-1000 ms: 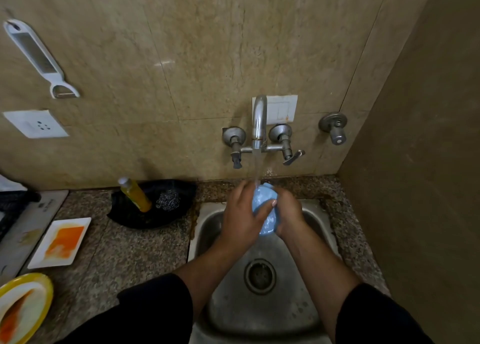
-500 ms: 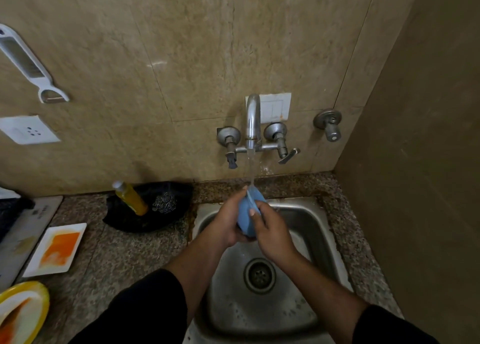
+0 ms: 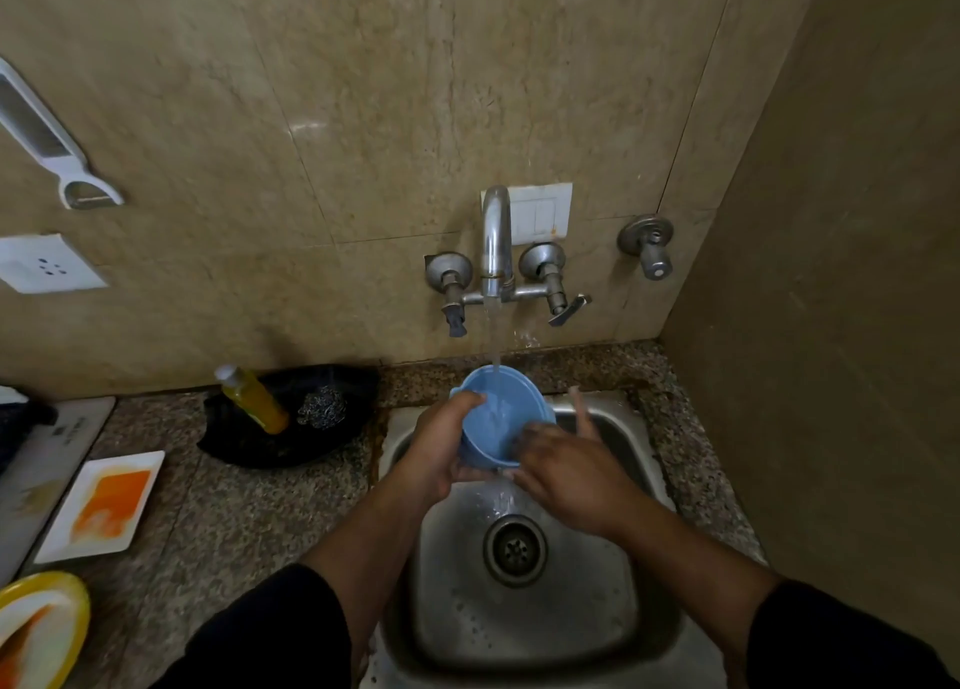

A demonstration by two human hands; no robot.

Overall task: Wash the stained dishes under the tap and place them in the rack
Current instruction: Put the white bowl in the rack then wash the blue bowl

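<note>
A light blue bowl (image 3: pixel 498 402) is held over the steel sink (image 3: pixel 613 636), its mouth turned up toward me under the running tap (image 3: pixel 494 241). Water streams into the bowl and spills into the sink. My left hand (image 3: pixel 441 444) grips the bowl's left rim and side. My right hand (image 3: pixel 566 467) lies against the bowl's lower right edge, fingers spread, blurred by motion. On the counter at left sit a white square plate (image 3: pixel 98 506) with an orange stain and a yellow-rimmed plate (image 3: pixel 39 631) with an orange stain.
A black tray (image 3: pixel 249 444) behind the sink's left corner holds an orange soap bottle (image 3: pixel 254 400) and a steel scrubber (image 3: pixel 322 407). A white board (image 3: pixel 36 470) lies at far left. A side wall stands close on the right.
The bowl has turned from edge-on to mouth-up under the stream. My right hand has slid from the bowl's front to its lower right edge.
</note>
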